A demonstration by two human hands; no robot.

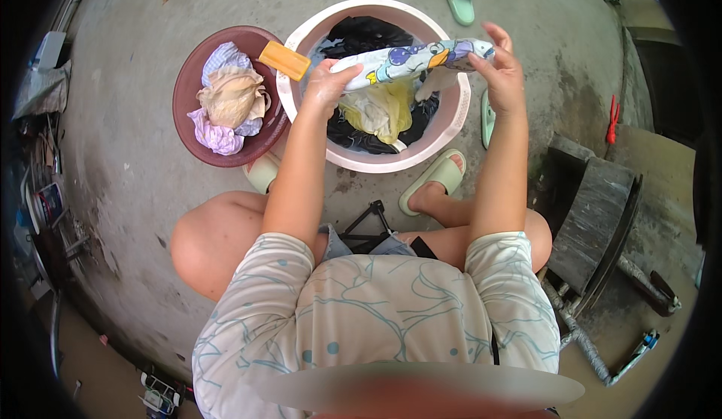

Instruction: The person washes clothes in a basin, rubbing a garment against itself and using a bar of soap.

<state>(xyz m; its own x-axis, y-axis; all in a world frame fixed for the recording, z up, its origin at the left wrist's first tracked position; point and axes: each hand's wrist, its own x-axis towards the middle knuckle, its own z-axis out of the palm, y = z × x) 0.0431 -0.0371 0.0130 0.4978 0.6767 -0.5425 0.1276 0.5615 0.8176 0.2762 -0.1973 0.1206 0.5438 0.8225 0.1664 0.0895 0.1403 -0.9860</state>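
Observation:
A white cloth with a cartoon duck print (pixel 403 61) is stretched between my two hands. My left hand (pixel 328 87) pinches its left end, and my right hand (pixel 501 72) grips the other end between thumb and fingers. Under the cloth stands a large pink plastic basin (pixel 286 89) with dark clothes (pixel 366 32) in water. A yellow and white wet cloth (pixel 381 111) lies on top of them. An orange bar of laundry soap (pixel 285 61) rests at the basin's left rim, close to my left hand.
A dark red basin (pixel 189 128) at the left holds beige, blue and purple cloths (pixel 228 97). Green slippers (pixel 459 1) lie beyond and right of the pink basin. On the right stands a dark slab-like object (pixel 592 216), with a red item (pixel 612 123) beyond it.

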